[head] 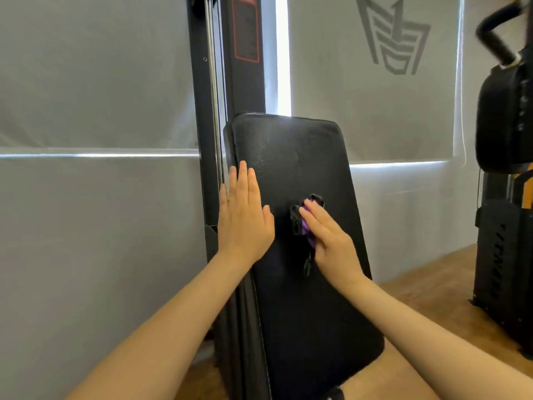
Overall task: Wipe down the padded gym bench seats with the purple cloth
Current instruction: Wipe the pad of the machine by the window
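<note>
Right hand flat on the purple cloth, mid black pad. Left hand open, flat on the pad's left edge. Best to press firmly, rub toward the pad's top.

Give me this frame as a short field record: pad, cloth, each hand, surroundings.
pad: black padded bench pad, tilted up toward the window
cloth: purple cloth, bunched, pressed on the pad mid-height
right hand: on the cloth, fingers flat over it
left hand: open, palm flat on the pad's left edge, no cloth
surroundings: black upright frame left of the pad; grey blinds behind; other black machine at right
</note>
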Demonstrator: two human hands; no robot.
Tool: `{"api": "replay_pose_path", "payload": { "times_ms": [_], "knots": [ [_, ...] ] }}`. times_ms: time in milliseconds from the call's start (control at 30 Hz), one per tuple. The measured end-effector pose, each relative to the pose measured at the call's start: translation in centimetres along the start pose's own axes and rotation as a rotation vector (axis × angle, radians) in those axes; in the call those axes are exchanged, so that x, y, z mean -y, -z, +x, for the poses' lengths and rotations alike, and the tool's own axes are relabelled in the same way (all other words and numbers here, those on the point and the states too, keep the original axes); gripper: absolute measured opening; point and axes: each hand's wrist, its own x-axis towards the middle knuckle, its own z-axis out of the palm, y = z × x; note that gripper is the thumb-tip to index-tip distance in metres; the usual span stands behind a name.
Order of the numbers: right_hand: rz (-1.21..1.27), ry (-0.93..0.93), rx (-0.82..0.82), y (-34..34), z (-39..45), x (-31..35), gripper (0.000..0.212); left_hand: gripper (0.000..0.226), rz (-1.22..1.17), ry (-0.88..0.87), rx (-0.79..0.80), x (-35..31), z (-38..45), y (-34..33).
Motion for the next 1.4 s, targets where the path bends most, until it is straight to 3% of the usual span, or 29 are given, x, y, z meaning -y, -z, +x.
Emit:
{"api": "replay_pose_path", "payload": {
  "times_ms": [133,233,333,467,567,767,900,1100,1300,1400],
  "knots": [
    [-0.049,-0.017,-0.100,0.0,11.1,0.9,0.055,0.076,0.048,0.011,-0.043,0.1,1.9,-0.7],
    [-0.051,-0.004,-0.024,-0.1,17.2,1.0,0.047,0.075,0.031,-0.010,-0.070,0.4,1.6,-1.3],
    [0.011,0.032,0.017,-1.7,18.3,1.0,0.042,0.073,0.029,-0.013,-0.110,0.6,1.6,-1.6],
    [0.016,0.006,-0.125,-3.6,13.6,0.7,0.044,0.070,0.026,-0.037,-0.171,0.6,1.5,-2.1],
    [0.006,0.031,-0.133,-4.0,8.7,0.3,0.044,0.068,-0.003,-0.056,-0.213,0.7,1.4,-2.3],
    [-0.035,0.011,-0.033,-4.0,-3.4,0.1,0.054,0.069,-0.006,-0.034,-0.166,0.2,-0.9,-2.5],
    [-0.036,-0.012,0.078,-3.4,-9.7,0.3,0.075,0.066,0.111,-0.090,-0.112,0.0,-6.0,-3.5],
    [-0.051,-0.038,0.186,-2.8,-16.2,0.3,0.071,0.078,0.214,-0.107,0.011,-1.1,-11.3,-4.2],
    [-0.089,-0.012,0.343,-2.0,-21.0,-0.7,0.084,0.079,0.219,-0.041,0.077,-1.8,-12.0,-4.1],
    [-0.110,0.011,0.402,-1.4,-23.0,-1.1,0.080,0.078,0.215,-0.035,0.079,-1.8,-11.9,-4.2]
  ]
}}
